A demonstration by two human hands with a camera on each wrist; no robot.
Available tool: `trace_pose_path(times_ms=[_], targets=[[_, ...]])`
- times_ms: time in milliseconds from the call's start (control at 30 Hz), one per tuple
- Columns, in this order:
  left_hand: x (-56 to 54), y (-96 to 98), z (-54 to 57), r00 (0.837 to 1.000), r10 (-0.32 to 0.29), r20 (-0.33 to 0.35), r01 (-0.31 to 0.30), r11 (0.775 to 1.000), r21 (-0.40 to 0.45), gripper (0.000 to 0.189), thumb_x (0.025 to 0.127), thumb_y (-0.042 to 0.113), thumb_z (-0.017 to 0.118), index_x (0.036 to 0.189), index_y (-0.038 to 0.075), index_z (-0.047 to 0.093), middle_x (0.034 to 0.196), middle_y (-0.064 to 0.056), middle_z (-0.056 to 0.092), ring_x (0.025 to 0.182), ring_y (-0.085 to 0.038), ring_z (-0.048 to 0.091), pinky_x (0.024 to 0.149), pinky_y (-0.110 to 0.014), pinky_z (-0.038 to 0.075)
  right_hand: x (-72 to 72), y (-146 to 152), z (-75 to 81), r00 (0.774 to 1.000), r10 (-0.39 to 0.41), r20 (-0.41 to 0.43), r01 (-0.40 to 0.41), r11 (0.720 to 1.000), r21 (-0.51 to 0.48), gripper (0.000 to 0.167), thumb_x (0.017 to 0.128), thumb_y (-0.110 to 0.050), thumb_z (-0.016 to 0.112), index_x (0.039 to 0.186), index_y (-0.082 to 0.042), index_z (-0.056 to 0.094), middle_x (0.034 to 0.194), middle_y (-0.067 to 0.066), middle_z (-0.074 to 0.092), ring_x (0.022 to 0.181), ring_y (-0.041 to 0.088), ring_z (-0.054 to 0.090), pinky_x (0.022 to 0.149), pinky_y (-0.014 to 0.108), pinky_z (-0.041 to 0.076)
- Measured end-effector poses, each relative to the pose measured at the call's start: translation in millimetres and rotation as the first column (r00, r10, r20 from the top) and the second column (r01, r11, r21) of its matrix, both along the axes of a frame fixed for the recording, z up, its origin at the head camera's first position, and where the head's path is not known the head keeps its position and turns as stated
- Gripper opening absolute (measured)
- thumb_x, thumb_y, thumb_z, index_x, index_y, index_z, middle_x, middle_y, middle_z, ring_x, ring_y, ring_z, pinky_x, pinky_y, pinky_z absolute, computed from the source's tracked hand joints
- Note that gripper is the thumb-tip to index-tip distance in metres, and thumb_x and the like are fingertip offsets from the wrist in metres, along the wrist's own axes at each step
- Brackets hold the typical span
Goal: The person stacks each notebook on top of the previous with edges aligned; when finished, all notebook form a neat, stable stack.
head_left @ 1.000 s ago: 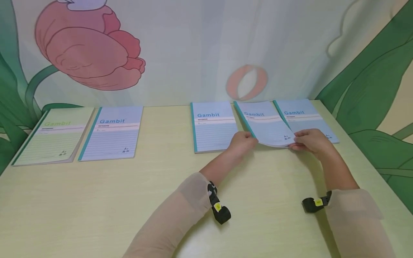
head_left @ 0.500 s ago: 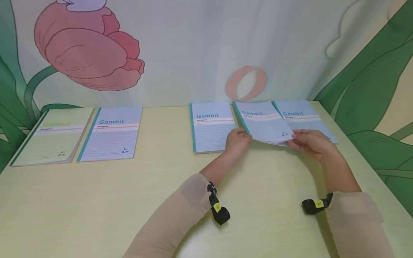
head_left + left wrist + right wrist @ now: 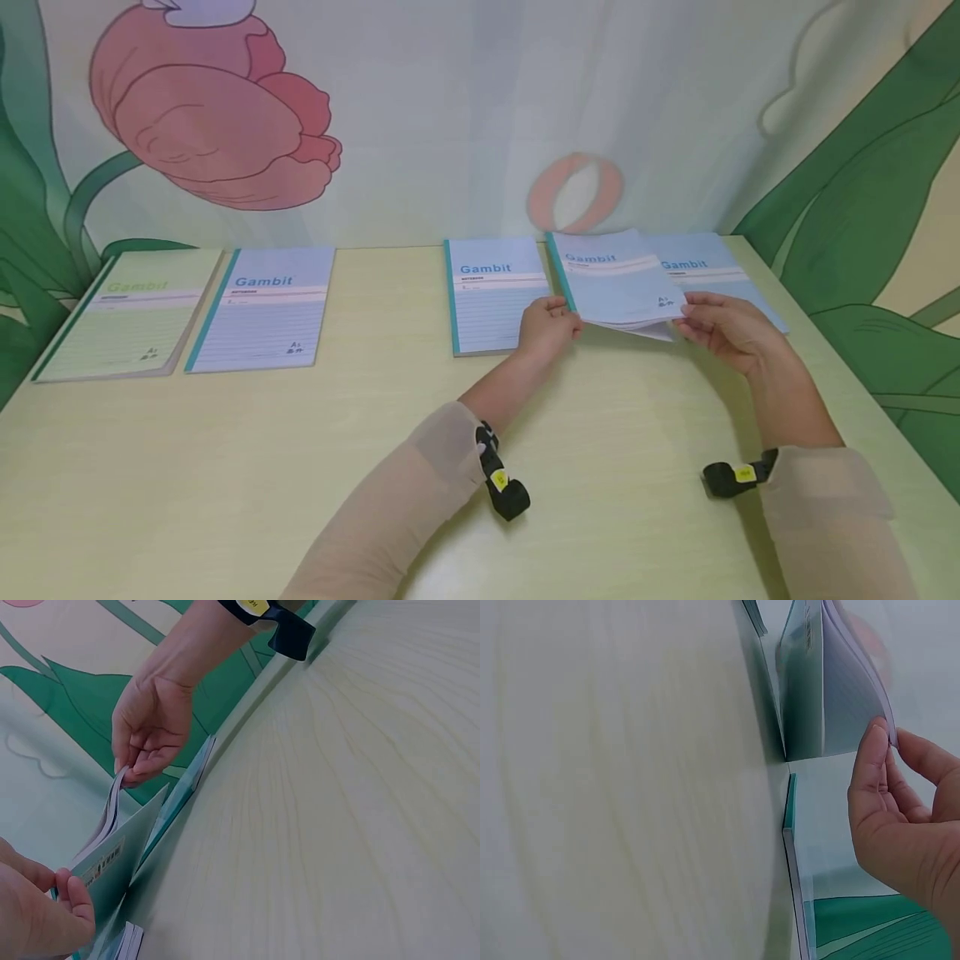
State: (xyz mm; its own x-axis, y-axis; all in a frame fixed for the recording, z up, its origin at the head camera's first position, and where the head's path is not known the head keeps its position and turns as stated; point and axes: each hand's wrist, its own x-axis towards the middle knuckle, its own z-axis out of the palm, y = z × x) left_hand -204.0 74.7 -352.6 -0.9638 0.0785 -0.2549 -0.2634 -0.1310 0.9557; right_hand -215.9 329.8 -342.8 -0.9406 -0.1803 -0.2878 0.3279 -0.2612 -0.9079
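Both hands hold a blue notebook (image 3: 618,287) with a teal spine, its near edge raised off the table. At its lower left corner, by the spine, the left hand (image 3: 550,327) pinches it. My right hand (image 3: 731,329) pinches the lower right corner of the cover and upper pages between thumb and fingers. The back cover (image 3: 802,705) hangs apart below those pages in the right wrist view. A second blue notebook (image 3: 495,312) lies flat to the left, partly behind the left hand. To the right, another blue notebook (image 3: 708,267) lies partly covered by the held one and the right hand.
On the left of the pale wooden table (image 3: 262,483) lie a green notebook (image 3: 123,321) and a blue notebook (image 3: 262,312), side by side. A wall covering with a painted flower (image 3: 210,117) rises behind the table's back edge.
The held notebook's near edge has risen, and its pages have parted from the back cover at the right corner. The left hand has shifted slightly up and left along with it.
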Motion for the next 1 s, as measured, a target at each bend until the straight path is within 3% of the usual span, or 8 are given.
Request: trace_pose_path(times_ms=[267, 500, 667, 867, 1000], targets=[[-0.4, -7.8, 0.6, 1.000, -0.001, -0.016, 0.001, 1.000, 0.012, 0.041, 0.085, -0.005, 0.055, 0.126, -0.004, 0.047, 0.091, -0.008, 0.059, 0.083, -0.019, 0.060, 0.075, -0.023, 0.051, 0.9, -4.4, 1.6, 0.999, 0.036, -0.031, -0.037, 0.998, -0.050, 0.016, 0.088, 0.008, 0.054, 0.093, -0.002, 0.067, 0.092, 0.010, 0.066, 0.076, 0.019, 0.065, 0.070, 0.024, 0.054], [-1.2, -12.2, 3.3, 0.999, 0.010, -0.046, -0.006, 0.997, 0.075, 0.042, 0.089, -0.005, 0.052, 0.130, -0.003, 0.044, 0.092, -0.006, 0.056, 0.084, -0.017, 0.059, 0.079, -0.024, 0.050, 1.6, -9.2, 2.4, 0.998, 0.056, -0.029, -0.056, 0.998, 0.010, 0.019, 0.088, 0.004, 0.056, 0.098, -0.008, 0.068, 0.101, 0.004, 0.065, 0.089, 0.021, 0.062, 0.078, 0.030, 0.053], [-2.0, -13.5, 4.9, 0.998, 0.030, -0.051, -0.025, 0.995, 0.102, 0.042, 0.088, -0.006, 0.052, 0.130, -0.002, 0.045, 0.092, -0.004, 0.055, 0.082, -0.014, 0.057, 0.079, -0.023, 0.050, 0.2, -11.7, -2.3, 0.994, 0.102, -0.033, -0.103, 0.994, -0.033, 0.021, 0.090, 0.006, 0.052, 0.100, -0.005, 0.066, 0.102, 0.005, 0.065, 0.092, 0.022, 0.061, 0.080, 0.033, 0.052], [-1.7, -16.2, 7.0, 0.998, 0.032, -0.063, -0.025, 0.994, 0.105, 0.041, 0.088, -0.006, 0.052, 0.129, -0.002, 0.047, 0.094, -0.005, 0.054, 0.083, -0.015, 0.057, 0.079, -0.023, 0.050, 1.0, -14.8, -2.6, 0.997, 0.073, -0.011, -0.073, 0.997, -0.030, 0.021, 0.090, 0.007, 0.051, 0.100, -0.005, 0.065, 0.103, 0.005, 0.064, 0.090, 0.018, 0.061, 0.079, 0.026, 0.051], [-1.5, -17.9, 5.9, 0.997, 0.029, -0.067, -0.022, 0.994, 0.105, 0.040, 0.089, -0.006, 0.051, 0.128, -0.002, 0.046, 0.092, -0.005, 0.054, 0.082, -0.015, 0.057, 0.079, -0.024, 0.050, 0.3, -17.6, -2.9, 0.997, 0.058, -0.044, -0.060, 0.998, -0.036, 0.023, 0.090, 0.009, 0.050, 0.100, -0.004, 0.065, 0.103, 0.005, 0.063, 0.090, 0.017, 0.061, 0.078, 0.025, 0.051]])
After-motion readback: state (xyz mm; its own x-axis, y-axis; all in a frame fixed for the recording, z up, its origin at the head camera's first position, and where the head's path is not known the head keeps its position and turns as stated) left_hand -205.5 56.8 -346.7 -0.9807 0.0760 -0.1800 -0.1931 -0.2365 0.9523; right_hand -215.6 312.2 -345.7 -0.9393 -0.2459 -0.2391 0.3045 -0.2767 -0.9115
